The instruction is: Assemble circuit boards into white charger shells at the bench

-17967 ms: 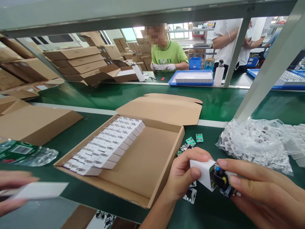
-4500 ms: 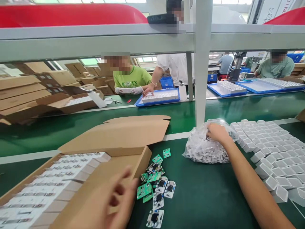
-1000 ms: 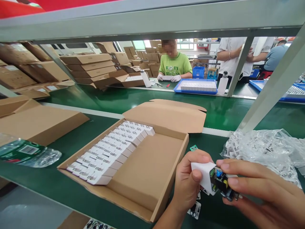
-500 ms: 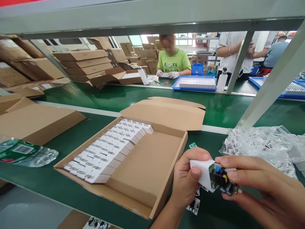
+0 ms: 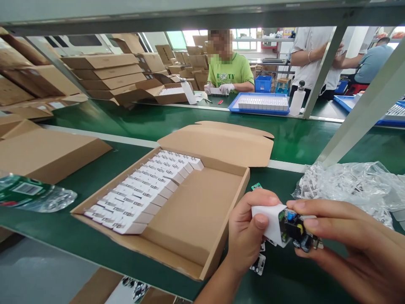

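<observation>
My left hand (image 5: pixel 248 230) is closed around a white plastic housing (image 5: pixel 268 221) whose open end faces right. Between the thumb and fingers of my right hand (image 5: pixel 341 236) is a small circuit board (image 5: pixel 297 230) with blue, black and yellow components. The board's left end sits partly inside the housing's mouth. Left of my hands lies an open cardboard box (image 5: pixel 196 211), its left part filled with rows of white housings (image 5: pixel 145 190). Loose circuit boards (image 5: pixel 258 265) lie on the green table under my left hand.
A clear plastic bag (image 5: pixel 348 183) of small white parts lies at right. A plastic bottle (image 5: pixel 34 192) and a closed carton (image 5: pixel 50 147) are at left. Beyond the slanted metal post (image 5: pixel 363 99), a co-worker in a green shirt (image 5: pixel 229 71) sits near a blue tray (image 5: pixel 259 110).
The view has tilted down slightly, so the far scene sits higher. My hands keep hold of the housing and board, with barely any shift between them. The co-worker's gloved hands moved slightly.
</observation>
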### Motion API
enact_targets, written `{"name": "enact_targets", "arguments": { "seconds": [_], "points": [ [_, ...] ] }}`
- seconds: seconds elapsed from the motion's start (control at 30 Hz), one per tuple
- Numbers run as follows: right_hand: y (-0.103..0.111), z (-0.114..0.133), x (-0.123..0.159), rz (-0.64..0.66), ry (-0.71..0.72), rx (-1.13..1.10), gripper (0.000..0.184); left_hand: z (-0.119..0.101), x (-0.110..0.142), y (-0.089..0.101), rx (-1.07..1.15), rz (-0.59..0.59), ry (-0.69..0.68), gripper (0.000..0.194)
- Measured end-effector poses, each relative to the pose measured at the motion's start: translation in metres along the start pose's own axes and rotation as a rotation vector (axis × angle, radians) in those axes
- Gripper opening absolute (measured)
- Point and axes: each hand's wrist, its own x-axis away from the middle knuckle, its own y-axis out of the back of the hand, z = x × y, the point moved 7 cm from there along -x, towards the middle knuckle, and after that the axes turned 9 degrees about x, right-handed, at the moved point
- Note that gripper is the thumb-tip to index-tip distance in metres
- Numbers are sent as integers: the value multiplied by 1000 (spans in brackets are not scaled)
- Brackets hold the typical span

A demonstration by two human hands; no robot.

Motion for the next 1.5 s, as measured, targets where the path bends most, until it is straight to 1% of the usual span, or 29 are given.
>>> {"name": "enact_targets", "arguments": {
  "seconds": [0.17,0.3,0.47,0.5,0.6,0.67,0.7,0.8,0.9,1.03,1.1,1.23,1.33,1.5],
  "points": [
    [-1,2,-1,40,93,57,46,-6,1,1,-86,5,-78,27],
    [-5,-1,2,5,33,96,45,-7,1,3,-129,12,-99,25],
    [-8,8,8,-31,183,279,50,-12,0,7,-228,6,-195,20],
    [-7,8,8,-40,180,271,51,-11,0,8,-213,-4,-190,20],
    [-1,1,7,-71,83,136,55,-6,-1,9,-101,-36,-118,23],
    [0,-2,5,-78,22,55,54,-3,-2,7,-34,-42,-73,25],
    [-1,-2,5,-70,14,30,53,-2,-2,6,-10,-38,-58,24],
    [-3,2,4,-59,36,14,48,-2,-2,4,31,-20,-44,23],
    [-1,3,4,-78,44,37,48,-3,-2,4,28,-1,-59,24],
    [0,5,7,-5,137,75,57,-5,-1,4,9,8,-77,24],
    [0,5,7,29,167,99,59,-6,0,3,1,19,-84,24],
    [-1,6,6,34,186,137,54,-8,0,1,5,26,-80,25],
    [-4,6,5,48,212,168,54,-9,0,1,8,39,-83,25],
    [-6,6,7,62,250,201,52,-9,0,1,-9,80,-104,24]
  ]
}}
